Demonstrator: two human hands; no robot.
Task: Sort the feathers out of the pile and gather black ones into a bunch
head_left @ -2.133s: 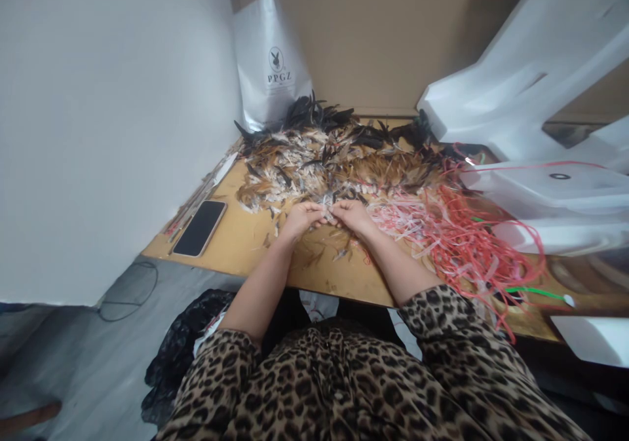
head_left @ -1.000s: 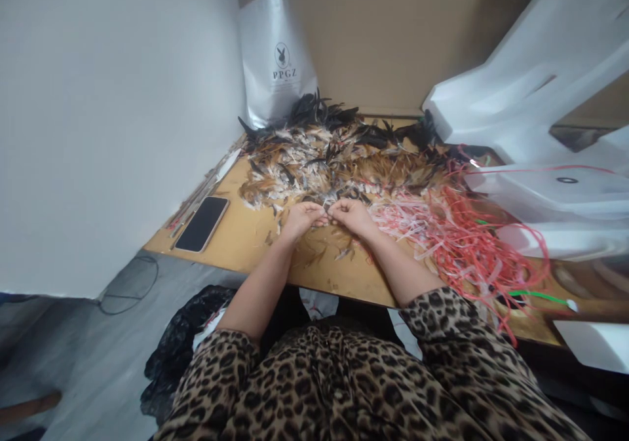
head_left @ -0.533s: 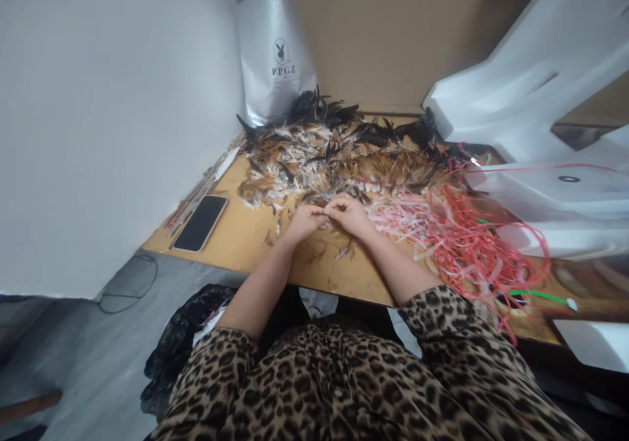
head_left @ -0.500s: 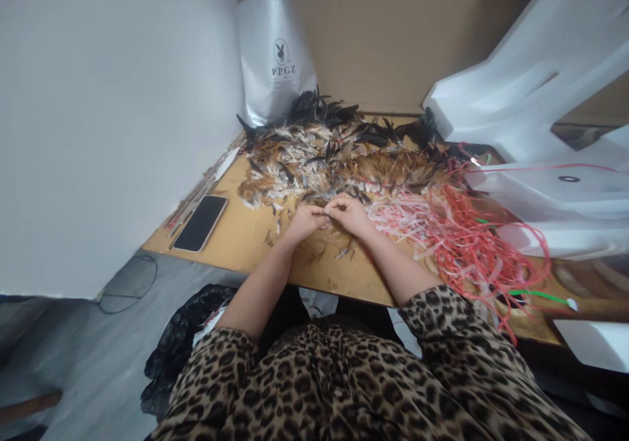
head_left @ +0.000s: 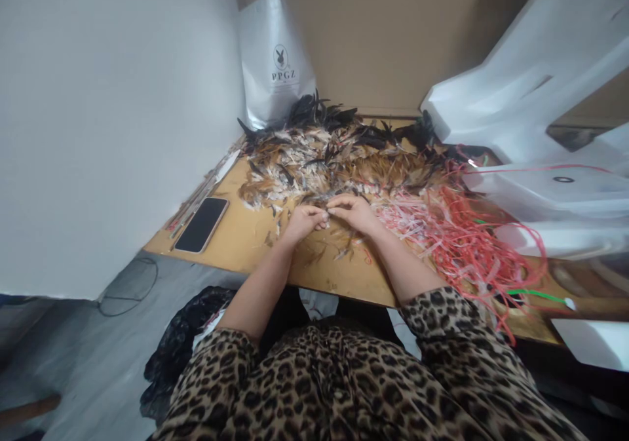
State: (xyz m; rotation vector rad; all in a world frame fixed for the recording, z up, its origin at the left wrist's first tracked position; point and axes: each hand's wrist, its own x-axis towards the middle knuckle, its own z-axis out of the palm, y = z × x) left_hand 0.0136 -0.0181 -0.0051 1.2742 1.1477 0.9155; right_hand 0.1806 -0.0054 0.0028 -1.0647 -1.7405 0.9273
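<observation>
My left hand (head_left: 305, 223) is closed in a pinch low over the near part of the table. Close by, my right hand (head_left: 356, 213) pinches thumb to forefinger, its fingertips almost meeting the left ones. What sits between the fingers is too small to make out. Just beyond both hands spreads a pile of brown, white and black feathers (head_left: 314, 156). A few loose feathers (head_left: 341, 251) lie on the wood below my right hand. Right of that hand is a heap of pink and red plastic strips (head_left: 457, 238), tangled together.
A phone (head_left: 202, 225) lies at the table's left, near thin sticks along the white wall. Behind the feathers stands a white bag (head_left: 276, 67). White moulded pieces (head_left: 521, 100) crowd the right side. A black plastic bag (head_left: 181, 343) rests below the table edge.
My right hand has shifted slightly right, and its fingertips have drawn a little away from my left hand. A small red scrap now shows on the table beside my right forearm.
</observation>
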